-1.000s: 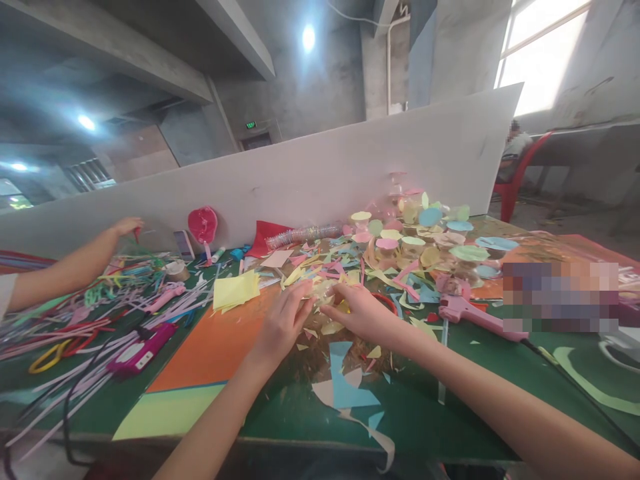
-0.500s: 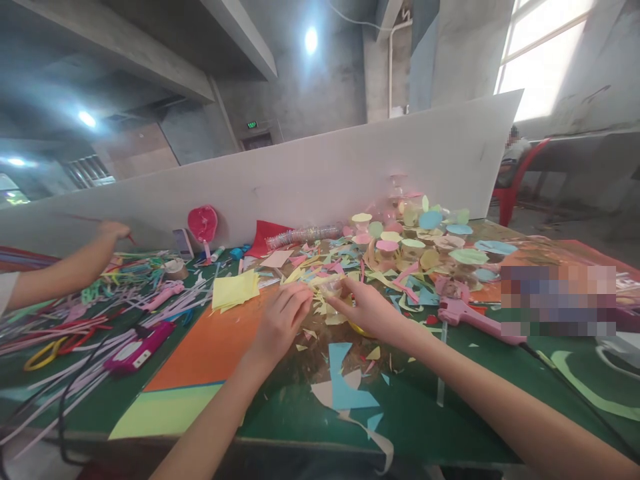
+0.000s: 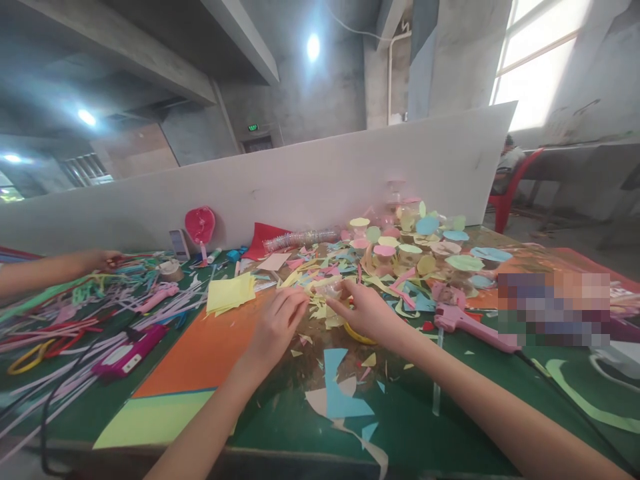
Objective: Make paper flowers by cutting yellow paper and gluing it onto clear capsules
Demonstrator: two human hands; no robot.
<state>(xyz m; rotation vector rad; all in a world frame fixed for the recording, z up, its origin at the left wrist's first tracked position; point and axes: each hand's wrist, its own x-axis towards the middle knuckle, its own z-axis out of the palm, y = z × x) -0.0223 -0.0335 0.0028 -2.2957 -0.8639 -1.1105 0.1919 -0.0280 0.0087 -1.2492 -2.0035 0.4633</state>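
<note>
My right hand [image 3: 367, 307] is closed around a small clear plastic cup [image 3: 330, 288], its thumb and fingers on the near side. Just left of the cup, my left hand [image 3: 284, 317] has its fingertips pinched together. Whatever lies between those fingertips is too small to make out. Yellow paper scraps [image 3: 333, 317] lie beneath the cup. Under my right hand shows part of a yellow curved handle [image 3: 359, 335]. A pink glue gun [image 3: 465, 323] with a clear glue stick rests to the right. Cut blue paper [image 3: 343, 393] lies in front of my hands.
Cups topped with coloured paper discs [image 3: 410, 249] crowd the back right. Left are a yellow paper stack [image 3: 230, 293], an orange sheet [image 3: 200, 353], a magenta device [image 3: 130, 353] and pipe cleaners. A co-worker's hand [image 3: 107, 259] reaches in at left. A white board [image 3: 300, 180] stands behind.
The co-worker's hand at left has come down toward the pipe cleaners. My hands stay close together with the cup; the view has shifted slightly.
</note>
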